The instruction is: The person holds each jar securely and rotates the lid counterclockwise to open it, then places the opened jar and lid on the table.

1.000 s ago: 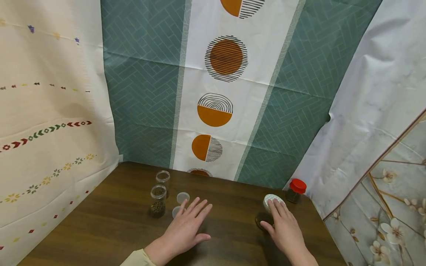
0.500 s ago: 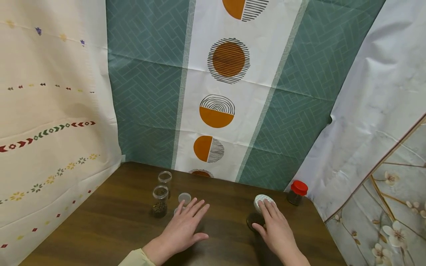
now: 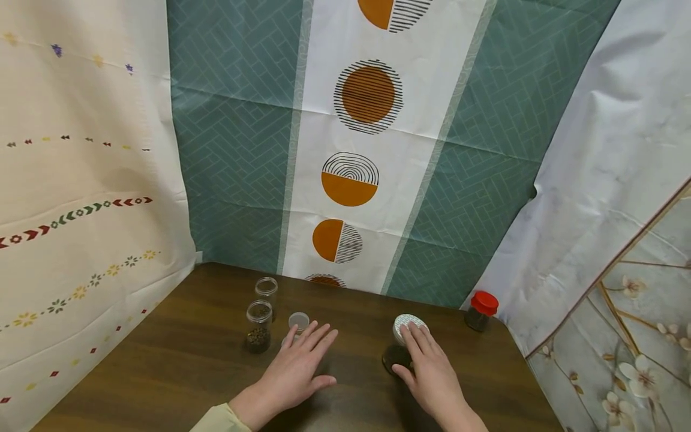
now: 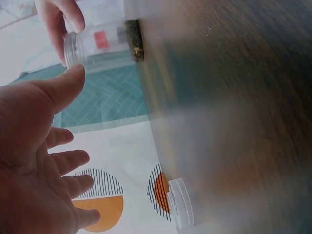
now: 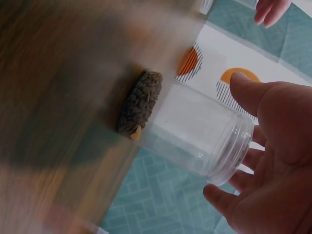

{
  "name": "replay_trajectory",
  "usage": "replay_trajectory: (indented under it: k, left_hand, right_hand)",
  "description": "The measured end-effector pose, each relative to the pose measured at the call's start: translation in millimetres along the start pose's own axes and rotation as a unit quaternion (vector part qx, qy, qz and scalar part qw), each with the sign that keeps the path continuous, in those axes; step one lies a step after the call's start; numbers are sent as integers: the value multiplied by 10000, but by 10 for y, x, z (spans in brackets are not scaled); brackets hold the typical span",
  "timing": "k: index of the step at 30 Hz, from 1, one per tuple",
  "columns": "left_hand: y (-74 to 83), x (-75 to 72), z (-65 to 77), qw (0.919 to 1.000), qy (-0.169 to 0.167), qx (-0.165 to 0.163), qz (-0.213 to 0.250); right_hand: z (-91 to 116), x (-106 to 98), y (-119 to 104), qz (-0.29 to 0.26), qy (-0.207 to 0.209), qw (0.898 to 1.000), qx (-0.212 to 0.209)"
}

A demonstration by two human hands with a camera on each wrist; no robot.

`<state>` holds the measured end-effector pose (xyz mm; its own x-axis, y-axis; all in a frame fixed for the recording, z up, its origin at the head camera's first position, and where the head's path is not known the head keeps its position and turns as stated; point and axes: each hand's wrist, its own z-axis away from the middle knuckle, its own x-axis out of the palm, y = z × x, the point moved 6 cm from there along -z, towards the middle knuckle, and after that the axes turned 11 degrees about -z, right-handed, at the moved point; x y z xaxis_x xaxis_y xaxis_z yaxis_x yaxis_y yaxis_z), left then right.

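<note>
Clear jar (image 5: 185, 131), dark grey-brown pellets (image 5: 140, 105), brown wood-grain table (image 3: 345, 372), bright red lid (image 3: 484, 302), teal herringbone cloth panels (image 3: 237, 138), white strip (image 3: 358, 143), orange circles with black stripes (image 3: 369, 94)

Head view: fairly even light, decently sharp. White drape (image 3: 610, 132) on the right shows sheen; soft shadows on the dark table (image 3: 356, 354) below left hand (image 3: 294, 369) and right hand (image 3: 429, 369). Wrist views: hazy, low contrast, table smeared with blurry reflections, glints on the clear jar (image 5: 190, 131).

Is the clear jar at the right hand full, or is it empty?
Partly filled: dark granules lie only at the bottom of the clear jar.
</note>
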<state>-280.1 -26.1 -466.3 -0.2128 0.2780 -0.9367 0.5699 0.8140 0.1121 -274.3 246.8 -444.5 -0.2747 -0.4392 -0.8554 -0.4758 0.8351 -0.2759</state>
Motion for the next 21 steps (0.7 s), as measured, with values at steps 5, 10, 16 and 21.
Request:
replay_trajectory:
  k: [5, 10, 16, 21]
  left_hand:
    - [-9, 13, 12, 9998, -101, -51, 148]
    - [-24, 22, 17, 9997, -102, -74, 218]
    - [-36, 16, 31, 9996, -1, -84, 275]
    - [-44, 3, 38, 9994, 42, -102, 319]
  right_hand:
    - [-5, 67, -101, -135, -119, 9998, -21]
    - [-10, 105, -212, -255, -163, 9995, -98]
    - [-9, 150, -341, -350, -302, 9989, -77]
    - [-13, 174, -415, -491, -306, 9982, -127]
